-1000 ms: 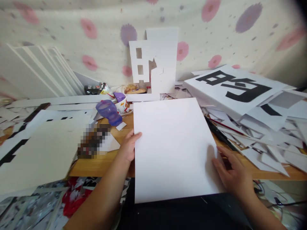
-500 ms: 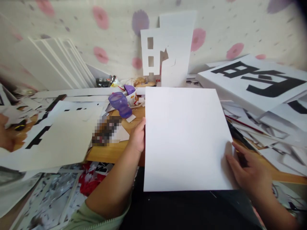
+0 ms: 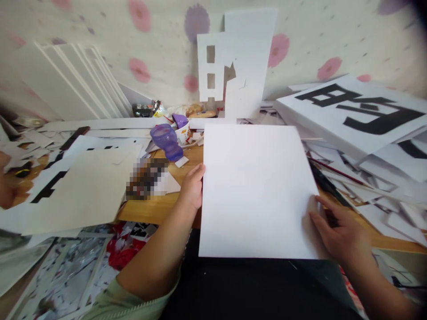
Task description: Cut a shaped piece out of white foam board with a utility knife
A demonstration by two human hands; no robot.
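A blank, squarish white board (image 3: 253, 186) is held in front of me, tilted over the table edge and my dark-clothed lap. Its thickness cannot be made out. My left hand (image 3: 193, 184) grips the left edge, thumb at the rim and the other fingers mostly hidden behind. At the lower right edge, my right hand (image 3: 340, 229) has its fingers bent against the board, some of them out of sight.
Beyond the board, a white cut-out panel (image 3: 248, 58) leans on the wall. White boards (image 3: 80, 82) stand at left; a thick slab with black lettering (image 3: 353, 113) lies right over scraps. A purple cup (image 3: 166, 140) is tipped over. Part of another person's hand (image 3: 5, 182) shows far left.
The board's lower edge and right side have shifted slightly up and left, and my right hand has moved with them. Both hands keep their hold, while the camera view has shifted a little.
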